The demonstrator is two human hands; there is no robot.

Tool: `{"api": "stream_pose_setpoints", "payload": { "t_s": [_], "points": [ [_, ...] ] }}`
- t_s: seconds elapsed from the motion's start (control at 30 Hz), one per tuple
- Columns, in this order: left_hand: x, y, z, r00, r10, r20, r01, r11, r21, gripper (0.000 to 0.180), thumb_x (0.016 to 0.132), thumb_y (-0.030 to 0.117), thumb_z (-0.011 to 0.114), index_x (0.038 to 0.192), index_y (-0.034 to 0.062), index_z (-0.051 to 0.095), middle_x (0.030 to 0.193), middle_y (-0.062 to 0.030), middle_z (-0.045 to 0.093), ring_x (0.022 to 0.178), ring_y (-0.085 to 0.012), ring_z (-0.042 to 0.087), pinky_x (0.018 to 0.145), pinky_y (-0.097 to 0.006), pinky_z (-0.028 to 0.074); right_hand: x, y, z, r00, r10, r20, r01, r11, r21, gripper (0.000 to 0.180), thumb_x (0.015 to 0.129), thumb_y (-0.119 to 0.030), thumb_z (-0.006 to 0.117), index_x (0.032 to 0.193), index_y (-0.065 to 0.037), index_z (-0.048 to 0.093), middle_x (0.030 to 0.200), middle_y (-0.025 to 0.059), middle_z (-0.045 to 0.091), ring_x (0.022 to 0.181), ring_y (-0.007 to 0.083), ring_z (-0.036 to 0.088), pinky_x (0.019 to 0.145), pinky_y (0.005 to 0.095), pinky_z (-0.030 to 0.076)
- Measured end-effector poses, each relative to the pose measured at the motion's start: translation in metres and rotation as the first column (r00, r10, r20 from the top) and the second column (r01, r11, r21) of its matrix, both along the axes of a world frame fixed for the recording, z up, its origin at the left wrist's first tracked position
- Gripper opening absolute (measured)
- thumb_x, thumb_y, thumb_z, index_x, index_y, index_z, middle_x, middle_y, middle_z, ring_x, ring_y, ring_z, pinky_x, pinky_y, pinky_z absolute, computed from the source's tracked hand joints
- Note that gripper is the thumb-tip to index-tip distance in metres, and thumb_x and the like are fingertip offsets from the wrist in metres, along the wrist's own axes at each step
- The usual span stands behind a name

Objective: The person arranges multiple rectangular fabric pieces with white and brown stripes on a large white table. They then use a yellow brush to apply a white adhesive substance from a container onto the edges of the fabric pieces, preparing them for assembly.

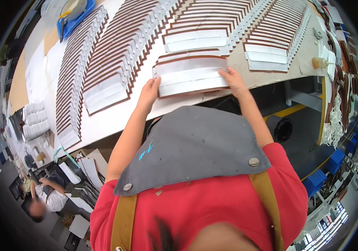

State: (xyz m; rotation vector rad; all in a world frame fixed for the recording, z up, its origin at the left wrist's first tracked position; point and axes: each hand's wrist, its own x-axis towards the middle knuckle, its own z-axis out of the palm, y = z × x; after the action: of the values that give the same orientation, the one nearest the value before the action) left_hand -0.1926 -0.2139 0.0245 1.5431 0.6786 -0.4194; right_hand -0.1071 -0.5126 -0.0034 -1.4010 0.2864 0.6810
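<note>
Between my two hands is a white panel [189,78] with brown edges and a lengthwise fold line, held level just above the near edge of the white worktable [103,130]. My left hand [149,91] closes on its left end with the thumb on top. At the right end my right hand [232,80] pinches the edge, its fingers partly hidden underneath. Directly beyond it lies a row of overlapping similar panels [195,40]. More overlapped rows spread to the left, with a panel [107,92] at the front of one, and to the right, with another panel [267,57] in front.
A blue tray [86,16] with a bowl stands at the far left. A small bottle [320,63] of yellowish liquid sits at the right, near hanging white cords [335,121]. Blue bins [315,182] stand lower right. Another person [55,200] is at the lower left.
</note>
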Motion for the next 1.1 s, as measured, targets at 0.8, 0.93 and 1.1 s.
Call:
{"api": "stream_pose_setpoints", "payload": {
  "t_s": [0.8, 0.93, 1.1],
  "points": [
    [0.018, 0.007, -0.052, 0.974, -0.214, -0.069, 0.210, 0.756, 0.620, 0.031, 0.071, 0.025, 0.062, 0.081, -0.0034, 0.054, 0.083, -0.0180, 0.051, 0.076, -0.0316, 0.052, 0.071, -0.039, 0.043, 0.022, 0.014, -0.015, 0.915, 0.333, 0.228, -0.041, 0.639, -0.768, 0.022, 0.071, -0.022, 0.065, 0.077, -0.003, 0.056, 0.071, 0.0090, 0.060, 0.065, 0.0243, 0.057, 0.060, 0.0349, 0.045],
    [0.022, 0.003, -0.045, 0.959, -0.270, -0.084, 0.251, 0.674, 0.695, 0.029, 0.070, 0.022, 0.061, 0.082, -0.0035, 0.055, 0.084, -0.0182, 0.051, 0.078, -0.0325, 0.053, 0.072, -0.038, 0.044, 0.016, 0.024, -0.009, 0.683, 0.535, 0.497, 0.334, 0.376, -0.864, 0.035, 0.069, -0.020, 0.066, 0.095, -0.002, 0.050, 0.090, 0.0144, 0.059, 0.079, 0.0287, 0.057, 0.071, 0.0373, 0.045],
    [0.025, -0.003, -0.038, 0.955, -0.273, -0.116, 0.273, 0.654, 0.706, 0.028, 0.071, 0.021, 0.060, 0.084, -0.0037, 0.055, 0.090, -0.0178, 0.050, 0.080, -0.0321, 0.053, 0.073, -0.038, 0.044, 0.028, 0.022, -0.013, 0.900, 0.346, 0.266, 0.029, 0.561, -0.827, 0.040, 0.070, -0.019, 0.065, 0.101, -0.002, 0.047, 0.098, 0.0195, 0.058, 0.092, 0.0324, 0.056, 0.077, 0.0389, 0.044]
  ]
}}
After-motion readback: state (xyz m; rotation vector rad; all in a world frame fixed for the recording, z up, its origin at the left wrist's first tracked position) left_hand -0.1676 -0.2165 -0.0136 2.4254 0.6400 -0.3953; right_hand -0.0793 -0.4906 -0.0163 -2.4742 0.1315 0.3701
